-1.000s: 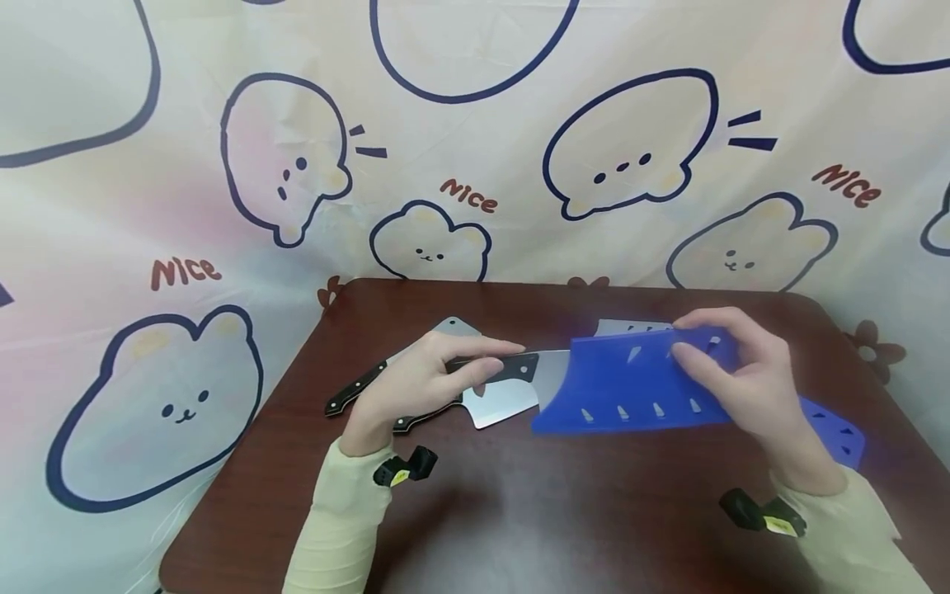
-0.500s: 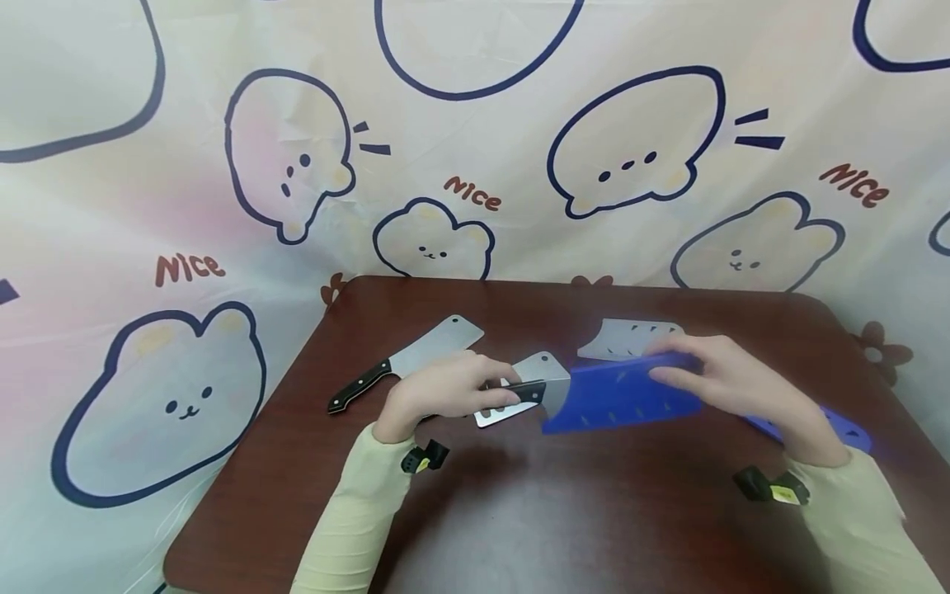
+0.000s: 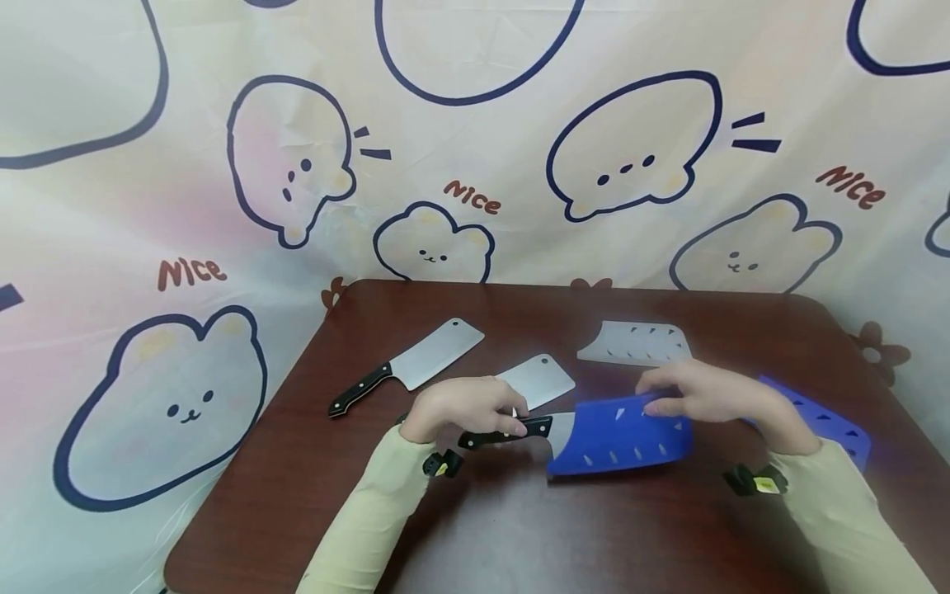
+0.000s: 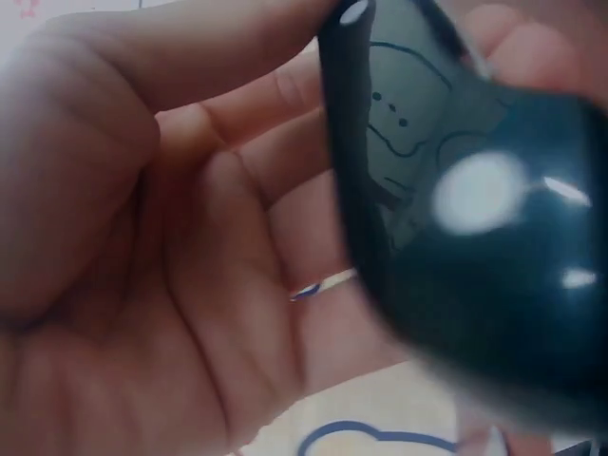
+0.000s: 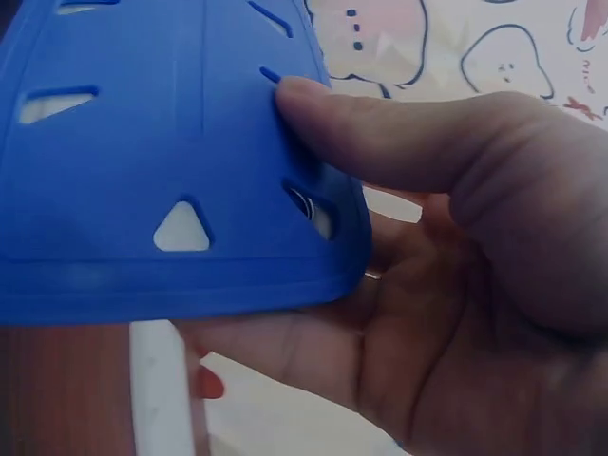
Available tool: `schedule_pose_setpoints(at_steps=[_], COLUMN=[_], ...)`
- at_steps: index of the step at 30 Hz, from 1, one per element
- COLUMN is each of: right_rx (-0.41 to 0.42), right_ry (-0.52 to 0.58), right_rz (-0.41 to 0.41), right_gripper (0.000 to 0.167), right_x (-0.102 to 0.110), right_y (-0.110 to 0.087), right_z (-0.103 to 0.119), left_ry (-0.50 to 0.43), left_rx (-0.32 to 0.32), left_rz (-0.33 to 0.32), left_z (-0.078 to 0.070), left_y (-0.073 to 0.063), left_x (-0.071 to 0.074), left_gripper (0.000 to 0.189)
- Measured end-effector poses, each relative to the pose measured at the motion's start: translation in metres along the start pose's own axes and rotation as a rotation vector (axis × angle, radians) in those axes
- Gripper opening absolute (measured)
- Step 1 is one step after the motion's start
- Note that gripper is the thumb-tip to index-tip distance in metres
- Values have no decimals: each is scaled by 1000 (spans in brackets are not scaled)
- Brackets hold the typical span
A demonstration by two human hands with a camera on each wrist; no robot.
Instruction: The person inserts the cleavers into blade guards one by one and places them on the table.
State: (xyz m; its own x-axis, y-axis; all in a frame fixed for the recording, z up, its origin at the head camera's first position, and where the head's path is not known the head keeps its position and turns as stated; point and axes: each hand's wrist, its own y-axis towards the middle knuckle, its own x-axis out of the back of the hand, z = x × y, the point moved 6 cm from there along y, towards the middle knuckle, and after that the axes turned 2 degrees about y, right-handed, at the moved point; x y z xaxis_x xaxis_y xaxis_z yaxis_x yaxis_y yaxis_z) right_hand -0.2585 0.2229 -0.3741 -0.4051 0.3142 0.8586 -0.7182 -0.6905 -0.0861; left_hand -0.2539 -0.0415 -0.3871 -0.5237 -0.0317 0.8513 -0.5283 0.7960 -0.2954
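My left hand (image 3: pixel 469 404) grips the black riveted handle (image 3: pixel 493 435) of a cleaver, which looms large and blurred in the left wrist view as a glossy handle end (image 4: pixel 494 294). Most of that cleaver's blade is inside a blue slotted blade guard (image 3: pixel 619 437); a strip of bare metal (image 3: pixel 564 431) shows beside the handle. At the guard's far right end, my right hand (image 3: pixel 708 400) pinches its upper edge. From the right wrist view, the thumb (image 5: pixel 332 123) lies on the guard's face and the fingers are behind it. The covered cleaver is held low over the table.
An unsheathed cleaver (image 3: pixel 438 353) lies at the back left of the brown table (image 3: pixel 297 520). Behind my left hand lies another cleaver blade (image 3: pixel 542 381), its handle hidden. A white blade guard (image 3: pixel 631 342) is at the back, and a second blue guard (image 3: pixel 827 422) lies partly behind my right forearm.
Both hands have lowered the cleaver in its blue guard towards the table and nearer to me. The white guard and the blade behind my left hand are now more exposed.
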Motion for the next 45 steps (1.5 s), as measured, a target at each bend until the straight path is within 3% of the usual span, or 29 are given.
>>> schedule_pose_setpoints(at_steps=[9, 14, 19, 23, 29, 36, 45], right_rx=[-86, -160, -252, -252, -217, -247, -307], right_ry=[25, 26, 62, 84, 51, -80, -119], right_rz=[116, 157, 168, 124, -27, -160, -243], right_gripper=[20, 12, 21, 23, 35, 29, 23], right_x=[-19, -27, -30, -21, -2, 7, 19], right_y=[9, 12, 9, 5, 0, 5, 10], right_z=[-16, -24, -32, -38, -50, -83, -117], left_ry=[-37, -60, -100, -170, -167, -182, -155], left_rx=[-34, -38, -1, 34, 36, 129, 221], left_rz=[69, 81, 88, 50, -50, -93, -197], left_z=[10, 14, 21, 26, 36, 62, 94], left_y=[17, 21, 20, 12, -8, -33, -61], left_x=[-20, -21, -18, -9, 7, 6, 9], left_gripper=[13, 13, 16, 21, 30, 27, 24])
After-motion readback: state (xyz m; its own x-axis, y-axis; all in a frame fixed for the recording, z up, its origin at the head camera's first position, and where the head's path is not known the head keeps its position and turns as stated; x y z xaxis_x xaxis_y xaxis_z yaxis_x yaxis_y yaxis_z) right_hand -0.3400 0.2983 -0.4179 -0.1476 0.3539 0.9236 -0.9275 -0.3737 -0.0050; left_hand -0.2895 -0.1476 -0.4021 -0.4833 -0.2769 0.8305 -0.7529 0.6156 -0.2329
